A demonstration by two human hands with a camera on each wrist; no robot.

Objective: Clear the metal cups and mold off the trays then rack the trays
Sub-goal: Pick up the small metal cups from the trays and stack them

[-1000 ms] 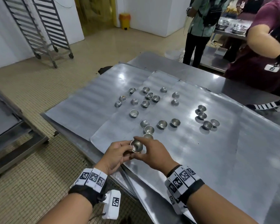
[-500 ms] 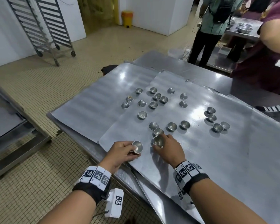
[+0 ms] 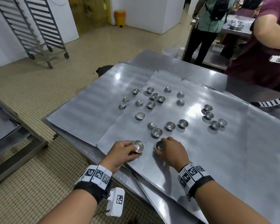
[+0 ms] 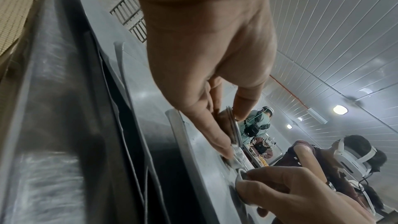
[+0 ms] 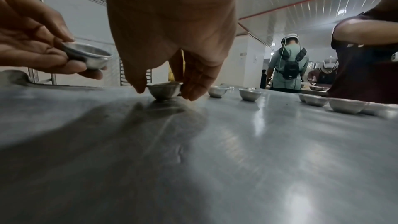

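Several small metal cups lie scattered over overlapping flat metal trays [image 3: 216, 159]. My left hand [image 3: 129, 148] holds a nested stack of cups [image 3: 138, 145] just above the near tray edge; the stack shows again in the right wrist view [image 5: 88, 57] and the left wrist view [image 4: 228, 125]. My right hand [image 3: 161, 147] pinches another cup [image 3: 159, 145] between thumb and fingers, and this cup [image 5: 164, 90] still stands on the tray. Close behind it sit a cup [image 3: 157, 132] and others.
Two wheeled tray racks [image 3: 39, 29] stand on the tiled floor at the far left. Another steel table [image 3: 5, 135] is at the left. Two people [image 3: 265, 46] stand at the far side of the table, near a counter with bowls [image 3: 236, 25].
My right hand left the stack in my left hand, reached forward to a cup on the tray and closed its fingers round it. The left hand stays low with the stack.
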